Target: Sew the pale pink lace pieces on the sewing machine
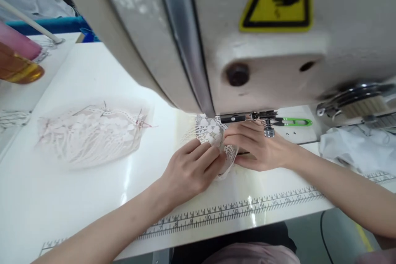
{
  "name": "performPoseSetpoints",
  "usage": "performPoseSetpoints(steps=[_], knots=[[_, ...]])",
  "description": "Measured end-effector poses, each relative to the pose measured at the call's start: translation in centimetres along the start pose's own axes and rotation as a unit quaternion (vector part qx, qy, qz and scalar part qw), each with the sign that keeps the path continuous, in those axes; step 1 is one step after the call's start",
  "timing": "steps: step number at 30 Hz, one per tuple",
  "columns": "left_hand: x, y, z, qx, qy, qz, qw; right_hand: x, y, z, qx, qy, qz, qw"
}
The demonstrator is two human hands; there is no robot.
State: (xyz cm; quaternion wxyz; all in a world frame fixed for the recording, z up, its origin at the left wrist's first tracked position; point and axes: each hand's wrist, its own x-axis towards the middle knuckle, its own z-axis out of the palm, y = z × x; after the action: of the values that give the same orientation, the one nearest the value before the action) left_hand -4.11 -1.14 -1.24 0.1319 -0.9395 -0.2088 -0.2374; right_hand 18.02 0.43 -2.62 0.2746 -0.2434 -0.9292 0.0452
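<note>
A small piece of white lace (212,132) lies under the head of a sewing machine (247,37), by the presser foot (268,128). My left hand (192,169) has its fingers curled and pressed on the near edge of the lace. From the right, my right hand (258,146) pinches the same lace with its fingers closed, just in front of the needle area. Both hands touch each other over the lace.
A pile of pale lace pieces (89,134) lies on the white table (93,198) at the left. Green thread snips (292,122) rest behind my right hand. White cloth (349,148) sits at the right. A ruler strip (235,210) runs along the front edge. An amber bottle (18,66) stands far left.
</note>
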Motion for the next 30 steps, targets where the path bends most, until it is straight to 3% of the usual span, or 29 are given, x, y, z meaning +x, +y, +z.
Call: performPoseSetpoints(steps=[6,10,13,18,24,30], knots=[[0.0,0.1,-0.3,0.034,0.001,-0.001,0.999,0.0,-0.1,0.0,-0.051,0.006,-0.039,0.998],[0.1,0.2,-0.5,0.066,0.005,0.005,0.998,0.0,0.0,0.0,-0.013,0.039,-0.055,0.998],[0.0,0.1,-0.4,0.025,0.008,-0.003,1.0,0.1,0.1,0.1,0.023,0.055,-0.057,0.997],[-0.4,0.0,0.3,-0.059,-0.033,-0.032,0.997,0.2,0.1,0.1,0.013,0.084,-0.049,0.995],[-0.5,-0.1,0.5,-0.06,-0.037,-0.041,0.997,0.0,0.0,0.3,-0.009,0.071,-0.04,0.997],[-0.3,-0.2,0.4,-0.067,-0.05,-0.049,0.995,-0.1,-0.2,0.1,-0.098,0.078,-0.042,0.991]])
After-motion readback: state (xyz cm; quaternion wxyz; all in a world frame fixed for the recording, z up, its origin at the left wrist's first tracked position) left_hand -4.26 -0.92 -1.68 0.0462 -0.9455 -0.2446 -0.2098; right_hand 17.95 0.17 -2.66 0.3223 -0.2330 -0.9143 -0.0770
